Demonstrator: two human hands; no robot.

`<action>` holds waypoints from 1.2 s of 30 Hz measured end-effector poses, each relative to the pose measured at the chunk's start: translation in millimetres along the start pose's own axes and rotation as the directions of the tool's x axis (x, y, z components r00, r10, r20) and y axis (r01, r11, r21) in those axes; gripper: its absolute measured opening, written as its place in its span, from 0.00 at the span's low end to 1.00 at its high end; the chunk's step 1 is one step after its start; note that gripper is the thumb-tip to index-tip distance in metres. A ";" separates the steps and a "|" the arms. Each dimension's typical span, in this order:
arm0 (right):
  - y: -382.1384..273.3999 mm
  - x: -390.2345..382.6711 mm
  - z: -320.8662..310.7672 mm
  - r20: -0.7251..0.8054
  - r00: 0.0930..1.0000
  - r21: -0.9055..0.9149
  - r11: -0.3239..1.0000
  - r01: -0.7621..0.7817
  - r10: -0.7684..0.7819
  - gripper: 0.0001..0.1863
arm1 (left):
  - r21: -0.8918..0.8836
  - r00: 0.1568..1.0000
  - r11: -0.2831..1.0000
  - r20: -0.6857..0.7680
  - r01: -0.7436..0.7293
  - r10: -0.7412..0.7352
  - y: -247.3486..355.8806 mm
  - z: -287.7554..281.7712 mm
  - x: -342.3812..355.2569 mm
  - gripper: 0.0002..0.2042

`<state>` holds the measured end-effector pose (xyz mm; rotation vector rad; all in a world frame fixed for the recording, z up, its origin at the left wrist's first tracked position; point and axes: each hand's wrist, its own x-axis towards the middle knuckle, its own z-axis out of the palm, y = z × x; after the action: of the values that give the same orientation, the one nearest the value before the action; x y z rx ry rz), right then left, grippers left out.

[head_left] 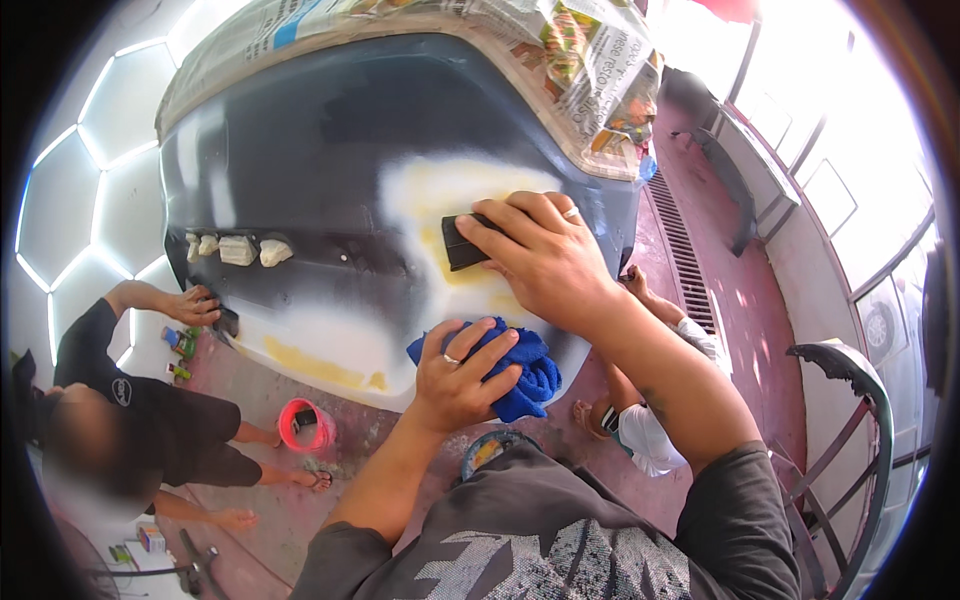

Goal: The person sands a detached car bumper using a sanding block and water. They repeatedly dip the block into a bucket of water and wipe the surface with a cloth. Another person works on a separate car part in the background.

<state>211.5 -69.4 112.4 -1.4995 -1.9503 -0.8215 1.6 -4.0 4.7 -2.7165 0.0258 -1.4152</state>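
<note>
A dark grey car body panel [300,120] spreads out in front of me, with a white primer patch [410,190] showing yellow areas. My right hand [555,250] is closed on a black sanding block [460,243], which lies flat against this patch. Lower down, my left hand [455,385] grips a bunched blue cloth [535,375] at the panel's near edge. Part of the cloth is hidden under my fingers. Along the near left edge runs another white area [310,345] with a yellow streak. Masked-off newspaper [600,70] covers the car beyond the panel.
At the left, a co-worker's hand [198,305] presses a dark block on the panel's corner. Another person [650,430] crouches at the right. A pink bucket [330,430] and a blue-rimmed bucket [470,462] stand below. A loose bumper [875,400] stands far right.
</note>
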 end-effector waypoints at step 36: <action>-62.2 -164.4 -60.4 0.089 0.521 0.816 0.238 -0.527 0.849 0.40 | -0.078 0.992 0.993 -0.087 0.086 -0.093 9.6 -7.5 9.5 0.12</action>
<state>192.7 -231.7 23.8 -1.2813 -0.8384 0.1958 1.1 -14.5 16.0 -2.7423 -0.0397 -1.5922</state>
